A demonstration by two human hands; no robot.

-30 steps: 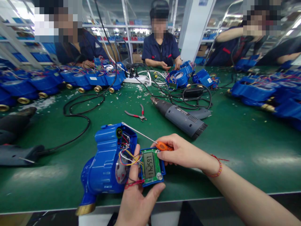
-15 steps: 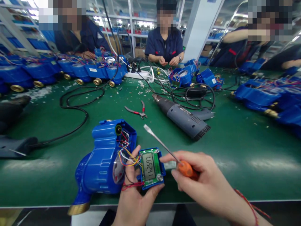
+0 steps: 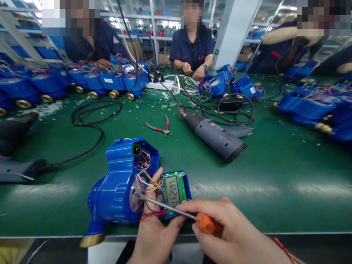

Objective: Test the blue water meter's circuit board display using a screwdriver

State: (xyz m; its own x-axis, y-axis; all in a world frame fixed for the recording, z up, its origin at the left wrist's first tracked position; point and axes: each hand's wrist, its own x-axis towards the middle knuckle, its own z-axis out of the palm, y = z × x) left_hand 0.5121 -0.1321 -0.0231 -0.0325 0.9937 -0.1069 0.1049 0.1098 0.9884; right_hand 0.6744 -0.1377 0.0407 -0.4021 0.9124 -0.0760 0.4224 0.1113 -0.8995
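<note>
My left hand (image 3: 155, 229) holds a small blue display module (image 3: 173, 190) with a green circuit board and a lit-up number on its screen. Thin coloured wires (image 3: 150, 183) run from it into the blue meter body (image 3: 117, 194), which lies on its side just left of that hand. In my right hand (image 3: 228, 227) is a screwdriver (image 3: 206, 223) with an orange handle. Its shaft crosses over the lower part of the module, and the tip points left, in front of the meter's round dial. My right index finger reaches the board's lower right corner.
Pliers (image 3: 162, 128) and a grey heat gun (image 3: 213, 134) lie beyond my hands on the green table (image 3: 275, 161). Another tool (image 3: 19, 168) is at left. Blue meters (image 3: 107, 81), cables and a power strip (image 3: 161, 85) stand farther back. People sit opposite.
My right hand has moved left and down, swinging the screwdriver from pointing up and away to lying across the module. The module has shifted slightly left. The opposite person's hands have moved.
</note>
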